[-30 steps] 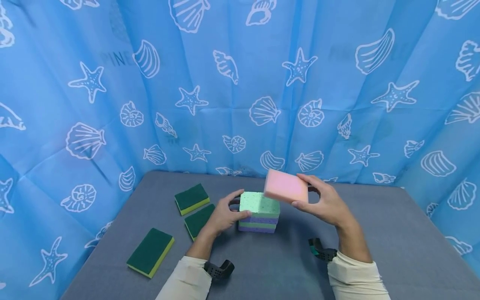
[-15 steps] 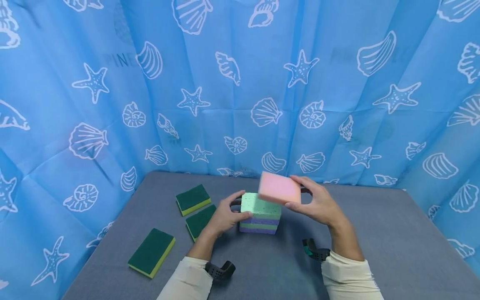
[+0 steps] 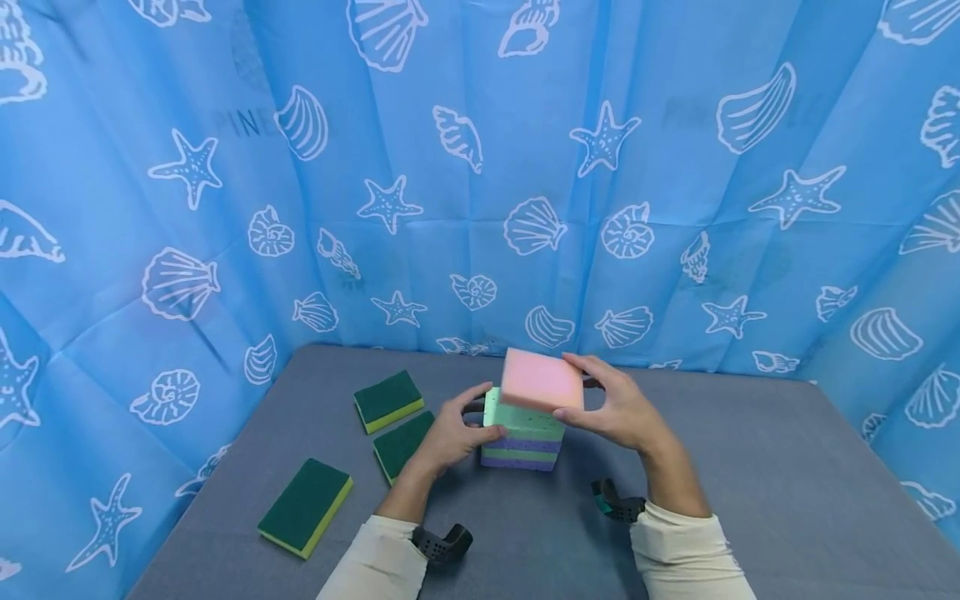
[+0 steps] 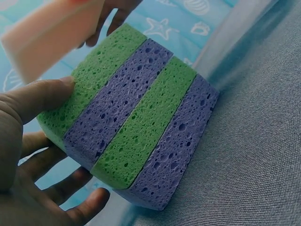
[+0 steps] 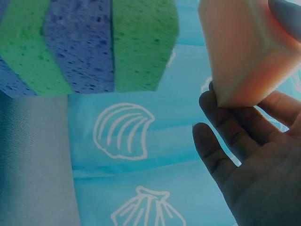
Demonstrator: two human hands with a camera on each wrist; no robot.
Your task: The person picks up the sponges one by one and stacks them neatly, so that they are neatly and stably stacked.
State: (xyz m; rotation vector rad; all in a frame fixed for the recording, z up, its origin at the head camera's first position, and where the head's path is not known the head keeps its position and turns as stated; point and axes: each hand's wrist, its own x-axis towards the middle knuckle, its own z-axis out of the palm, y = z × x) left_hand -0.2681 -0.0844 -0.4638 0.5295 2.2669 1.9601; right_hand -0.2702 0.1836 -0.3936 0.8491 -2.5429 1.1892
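Sponges, porous and blocky, sit under your two hands on the grey cloth table [image 3: 750, 467].

You have one stack of four pitted sponges [image 3: 522, 437], green and purple in turn, near the middle of the table. Left of that stack lie three flat green scouring pads with yellow undersides [image 3: 387, 399] [image 3: 402, 443] [image 3: 305, 506], well apart from your right side. Your left hand [image 3: 448, 435] grasps the stack, thumb on its near face and fingers curled round the far side. Your right hand [image 3: 615, 408] pinches one smooth pink sponge [image 3: 542, 380] by its right edge, holding it tilted just above the stack's top, not yet resting on it.
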